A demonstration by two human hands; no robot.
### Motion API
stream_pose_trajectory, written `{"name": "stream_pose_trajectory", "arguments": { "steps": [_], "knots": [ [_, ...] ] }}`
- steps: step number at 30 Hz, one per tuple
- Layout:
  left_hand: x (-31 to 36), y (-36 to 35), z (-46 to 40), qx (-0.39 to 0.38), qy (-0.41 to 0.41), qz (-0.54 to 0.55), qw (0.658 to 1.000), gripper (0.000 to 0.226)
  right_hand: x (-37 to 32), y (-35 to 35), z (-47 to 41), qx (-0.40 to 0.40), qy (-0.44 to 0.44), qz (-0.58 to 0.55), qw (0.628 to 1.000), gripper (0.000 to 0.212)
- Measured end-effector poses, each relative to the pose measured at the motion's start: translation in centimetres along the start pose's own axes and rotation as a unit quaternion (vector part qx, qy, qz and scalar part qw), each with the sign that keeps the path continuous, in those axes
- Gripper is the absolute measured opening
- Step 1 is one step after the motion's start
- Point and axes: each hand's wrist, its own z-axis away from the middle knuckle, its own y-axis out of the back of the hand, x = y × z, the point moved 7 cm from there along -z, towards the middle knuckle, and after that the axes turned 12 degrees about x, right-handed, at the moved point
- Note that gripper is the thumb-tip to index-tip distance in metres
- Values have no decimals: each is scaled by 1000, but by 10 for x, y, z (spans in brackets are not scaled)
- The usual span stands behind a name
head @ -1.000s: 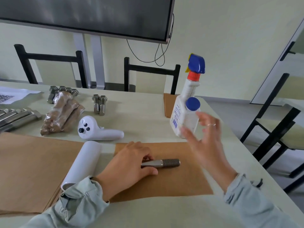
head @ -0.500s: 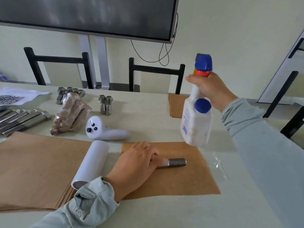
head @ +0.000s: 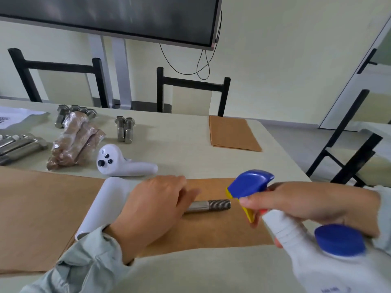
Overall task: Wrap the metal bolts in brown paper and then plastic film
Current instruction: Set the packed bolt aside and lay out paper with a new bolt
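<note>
Left hand [head: 152,210] clamps bolt [head: 211,206] head-end on brown paper sheet [head: 211,231]; threads jut right of grip. Right hand [head: 313,210] grasps spray bottle [head: 296,240], nozzle beside threads. Step looks like pre-wrap spraying. Next likely: squeeze trigger, then roll paper.

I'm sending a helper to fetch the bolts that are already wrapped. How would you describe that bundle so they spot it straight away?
Start at the white handheld controller near the middle of the table. Just to its left lies the wrapped bundle, several stubby brown-paper rolls under shiny clear film. Unlike the bare metal bolts around it, it shows crinkled brown, not steel.
</note>
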Motion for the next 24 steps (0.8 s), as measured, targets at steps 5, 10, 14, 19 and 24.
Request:
{"name": "stream_pose_trajectory", "arguments": {
  "steps": [5, 10, 14, 19, 24],
  "knots": [
    [2, -20, 9, -185, -84, -71, 977, 54, -4, -1, 1, 8, 18, -8, 1000, 75],
    [1, -28, 22, -238, -128, -81, 959, 59, -26, 22, 9, 54, 84, -39, 994, 40],
    [2, -32, 25, -252, -134, -70, 956, 60, -62, 69, 6, 196, 165, -87, 963, 56],
    [1, -33, 24, -250, -122, -62, 959, 60, -113, 129, -4, 363, 271, -180, 873, 37],
    [0, -36, 24, -260, -114, -44, 958, 62, -140, 139, -44, 450, 316, -243, 799, 31]
  ]
}}
